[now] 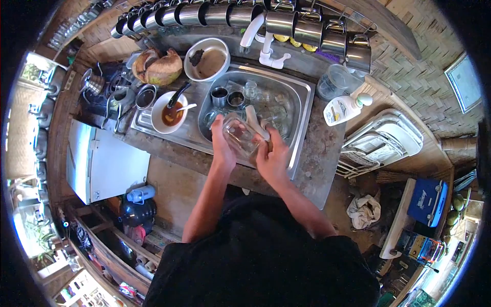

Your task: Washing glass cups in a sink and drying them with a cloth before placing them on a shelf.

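Observation:
My left hand (223, 149) holds a clear glass vessel (239, 134) by its side, over the near edge of the steel sink (303, 126). On the other side of the glass, my right hand (273, 155) grips a pale, tube-shaped object (254, 119), perhaps a brush handle. What its lower end touches is hidden by my fingers and the glass. Behind my hands, a metal cup (219, 96) and a second metal cup (236, 99) stand in the basin. A clear glass (250, 89) and more clear glassware (277, 115) lie beside them.
A white bowl (156, 115) with brown liquid and utensils stands left of the basin. Behind are coconut husks (161, 69) and a dirty oval basin (215, 63). The white faucet (255, 30) overhangs the sink. Right are a pump bottle (341, 110) and plastic tub (333, 82). Steel mugs (282, 23) hang above.

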{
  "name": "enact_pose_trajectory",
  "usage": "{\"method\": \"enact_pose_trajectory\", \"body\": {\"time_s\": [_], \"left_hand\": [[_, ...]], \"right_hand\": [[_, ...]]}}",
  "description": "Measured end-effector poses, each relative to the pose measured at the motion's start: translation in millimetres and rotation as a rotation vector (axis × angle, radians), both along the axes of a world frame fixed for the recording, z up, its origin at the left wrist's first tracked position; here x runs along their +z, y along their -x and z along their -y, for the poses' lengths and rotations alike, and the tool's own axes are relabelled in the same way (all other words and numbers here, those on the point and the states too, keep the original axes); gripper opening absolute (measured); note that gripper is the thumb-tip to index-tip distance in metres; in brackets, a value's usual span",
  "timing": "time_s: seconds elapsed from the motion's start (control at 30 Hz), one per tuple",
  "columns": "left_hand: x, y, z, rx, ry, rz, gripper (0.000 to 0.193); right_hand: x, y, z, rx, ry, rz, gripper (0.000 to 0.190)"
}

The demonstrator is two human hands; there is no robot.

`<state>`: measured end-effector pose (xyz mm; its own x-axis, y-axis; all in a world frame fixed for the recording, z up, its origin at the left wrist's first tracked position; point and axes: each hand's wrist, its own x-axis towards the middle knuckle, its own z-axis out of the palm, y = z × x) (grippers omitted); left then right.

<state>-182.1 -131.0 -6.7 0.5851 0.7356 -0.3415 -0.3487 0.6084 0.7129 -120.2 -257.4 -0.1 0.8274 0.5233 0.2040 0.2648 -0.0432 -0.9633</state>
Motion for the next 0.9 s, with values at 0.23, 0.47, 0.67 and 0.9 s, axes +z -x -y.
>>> {"method": "enact_pose_trajectory", "body": {"time_s": [0.23, 0.47, 0.67, 0.9], "left_hand": [[29, 4, -8, -0.376, -0.101, -0.236, 0.046], [15, 7, 0, -0.278, -0.051, -0.052, 0.036], [17, 14, 1, -0.126, -0.175, -0.004, 0.022], [15, 8, -12, 0.071, 0.027, -0.052, 0.023]], "right_hand": [[18, -32, 9, 0.149, 0.035, 0.646, 0.039], [12, -30, 7, 0.144, -0.083, 0.481, 0.038], [17, -12, 10, 0.130, -0.064, 0.131, 0.037], [1, 1, 14, 0.063, -0.359, -0.605, 0.050]]}}
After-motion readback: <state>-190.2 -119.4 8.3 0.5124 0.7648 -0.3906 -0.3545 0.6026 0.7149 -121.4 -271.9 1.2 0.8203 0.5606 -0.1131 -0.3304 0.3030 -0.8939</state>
